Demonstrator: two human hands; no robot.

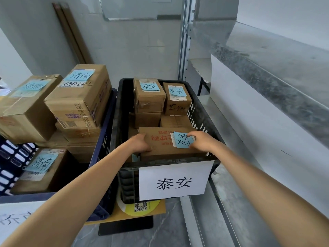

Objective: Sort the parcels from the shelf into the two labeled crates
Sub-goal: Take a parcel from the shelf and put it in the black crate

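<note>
1. Had a flat brown parcel (163, 145) sitting low at the front of the black crate (201, 120) — right behind the white paper label (174, 182) reading 泰安.
2. Gripped its left end with the left hand (140, 142), fingers curled round the edge.
3. Held the right end with the right hand (203, 140), fingers bent over the top and fingertips touching the blue note (182, 139) stuck there — same 泰安 on it.
4. Saw two more brown boxes (149, 95) at the back of that crate, side by side on a lower layer, each with a blue 泰安 note.
5. Spotted a blue crate (105, 136) just beside it on the left, piled with cartons (80, 97) tagged 济南.
6. Noticed a grey shelf (284, 72) running along the right.
</note>
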